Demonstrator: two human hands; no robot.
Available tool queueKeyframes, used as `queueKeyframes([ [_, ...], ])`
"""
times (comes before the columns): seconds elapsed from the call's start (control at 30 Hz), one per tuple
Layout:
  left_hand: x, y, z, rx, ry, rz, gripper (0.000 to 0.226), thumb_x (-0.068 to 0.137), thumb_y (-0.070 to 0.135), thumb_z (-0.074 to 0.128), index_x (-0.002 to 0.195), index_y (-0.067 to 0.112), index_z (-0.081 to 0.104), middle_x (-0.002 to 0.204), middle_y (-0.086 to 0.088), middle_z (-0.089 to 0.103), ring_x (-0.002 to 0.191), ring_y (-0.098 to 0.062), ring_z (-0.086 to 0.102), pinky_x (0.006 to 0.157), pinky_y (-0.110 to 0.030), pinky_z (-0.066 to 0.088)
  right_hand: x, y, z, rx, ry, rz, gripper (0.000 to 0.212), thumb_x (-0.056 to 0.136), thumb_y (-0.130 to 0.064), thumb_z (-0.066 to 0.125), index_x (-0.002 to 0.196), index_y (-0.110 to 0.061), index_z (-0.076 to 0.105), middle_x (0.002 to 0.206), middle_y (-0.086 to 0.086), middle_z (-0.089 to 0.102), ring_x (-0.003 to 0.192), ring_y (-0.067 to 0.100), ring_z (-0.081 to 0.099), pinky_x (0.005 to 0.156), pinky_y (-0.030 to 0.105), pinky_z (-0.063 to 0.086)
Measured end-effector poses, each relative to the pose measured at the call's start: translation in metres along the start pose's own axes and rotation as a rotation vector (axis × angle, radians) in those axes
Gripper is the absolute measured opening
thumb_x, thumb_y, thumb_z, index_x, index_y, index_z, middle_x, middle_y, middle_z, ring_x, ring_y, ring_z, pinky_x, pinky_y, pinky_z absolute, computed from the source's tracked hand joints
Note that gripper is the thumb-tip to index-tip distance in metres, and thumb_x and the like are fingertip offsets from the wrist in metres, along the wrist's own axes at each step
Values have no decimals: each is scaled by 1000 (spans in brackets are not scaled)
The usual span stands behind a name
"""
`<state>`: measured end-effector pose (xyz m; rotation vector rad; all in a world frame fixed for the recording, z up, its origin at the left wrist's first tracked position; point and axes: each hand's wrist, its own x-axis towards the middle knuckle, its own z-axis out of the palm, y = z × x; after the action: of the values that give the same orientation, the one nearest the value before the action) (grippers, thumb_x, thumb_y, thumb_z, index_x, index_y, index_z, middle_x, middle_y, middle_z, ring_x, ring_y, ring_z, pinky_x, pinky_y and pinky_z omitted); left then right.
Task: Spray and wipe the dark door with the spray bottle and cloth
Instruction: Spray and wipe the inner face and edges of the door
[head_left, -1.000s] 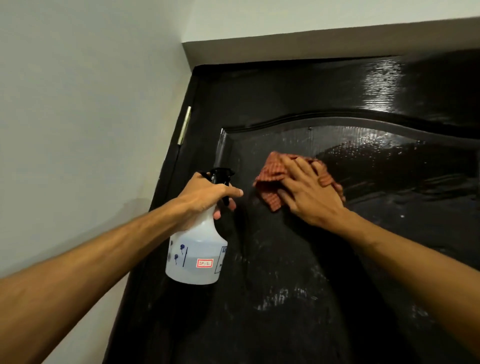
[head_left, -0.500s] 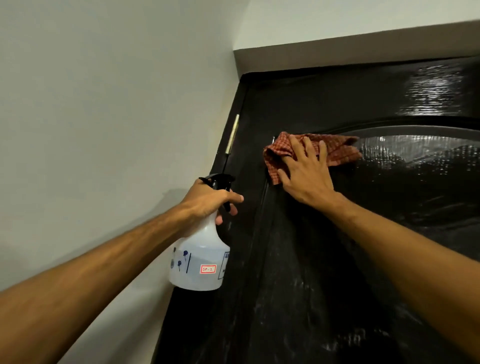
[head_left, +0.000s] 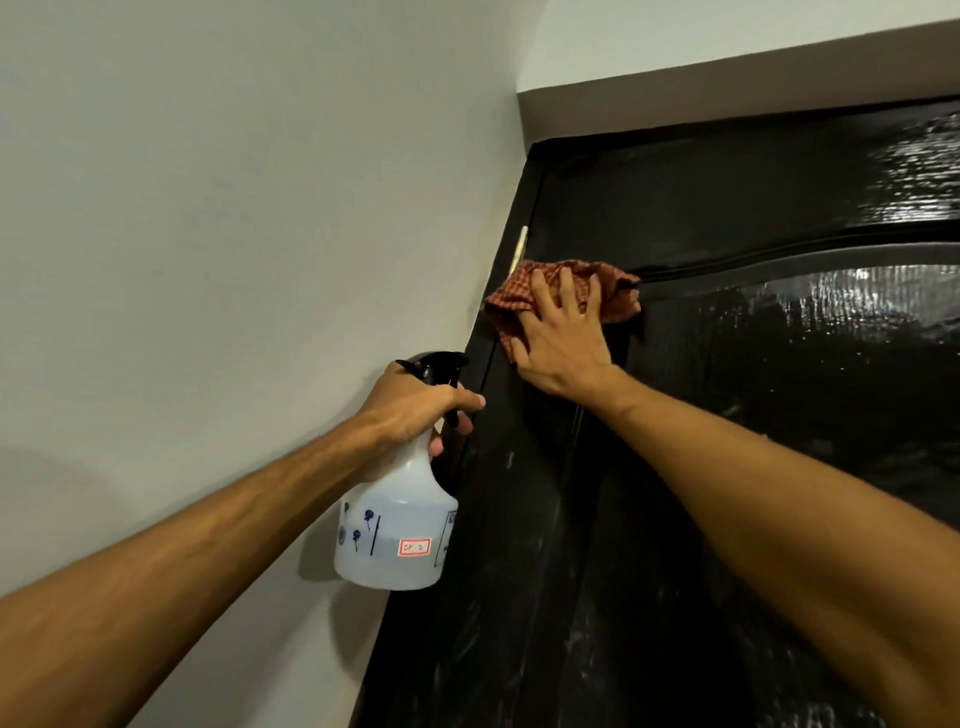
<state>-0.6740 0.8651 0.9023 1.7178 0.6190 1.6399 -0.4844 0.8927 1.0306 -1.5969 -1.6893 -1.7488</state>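
black glossy door (head_left: 727, 467) by pale wall (head_left: 234, 234); right fingers (head_left: 569, 288) apart on cloth (head_left: 621, 301), left fingers (head_left: 462, 401) around spray bottle (head_left: 400, 530)

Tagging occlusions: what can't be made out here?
Head view:
- Bottle label: too small to read; trigger mostly behind left hand.
- Cloth: middle covered by right hand.
- Door: right and lower parts cut by frame edges.
- Hinge: lower end behind cloth.
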Motion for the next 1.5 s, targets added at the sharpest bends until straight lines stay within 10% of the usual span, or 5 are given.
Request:
queueKeyframes([
  [0.23, -20, -8, -8, 47, 13, -71, 15, 89, 16, 78, 94, 3, 74, 91, -17, 76, 66, -22, 62, 43, -22, 43, -134, -63, 36, 17, -139, -478, 61, 97, -52, 29, 144, -24, 56, 160, 16, 37, 147, 49, 29, 121, 63, 20],
  [0.87, -56, 66, 122, -9, -119, 15, 15, 88, 16, 80, 92, 3, 74, 86, -21, 77, 40, -11, 49, 42, -22, 43, -172, 148, -32, 52, 140, 178, 45, 97, -41, 40, 134, -22, 58, 168, 12, 17, 155, 37, 11, 123, 59, 4],
  [1.07, -72, 94, 173, -39, -156, 33, 9, 88, 15, 80, 88, 8, 75, 88, -20, 77, 44, -5, 59, 44, -20, 43, -252, 151, -26, 46, 44, -150, 41, 97, -46, 45, 125, -23, 64, 170, 6, 16, 156, 33, 15, 116, 63, 27],
  [1.23, -80, 114, 204, -39, -189, 70, 10, 89, 17, 79, 88, 9, 74, 89, -21, 77, 41, -7, 52, 46, -22, 43, -233, 261, -72, 4, 124, 336, 37, 100, -43, 46, 125, -22, 64, 171, 7, 10, 156, 35, 8, 119, 68, 13],
  [1.5, -83, 133, 246, -123, -201, 80, 13, 90, 13, 77, 94, 1, 75, 87, -22, 76, 41, -7, 52, 42, -20, 41, -210, 257, -74, -11, 7, 25, 42, 101, -49, 42, 128, -26, 63, 171, 2, 10, 157, 31, 4, 111, 64, 30],
])
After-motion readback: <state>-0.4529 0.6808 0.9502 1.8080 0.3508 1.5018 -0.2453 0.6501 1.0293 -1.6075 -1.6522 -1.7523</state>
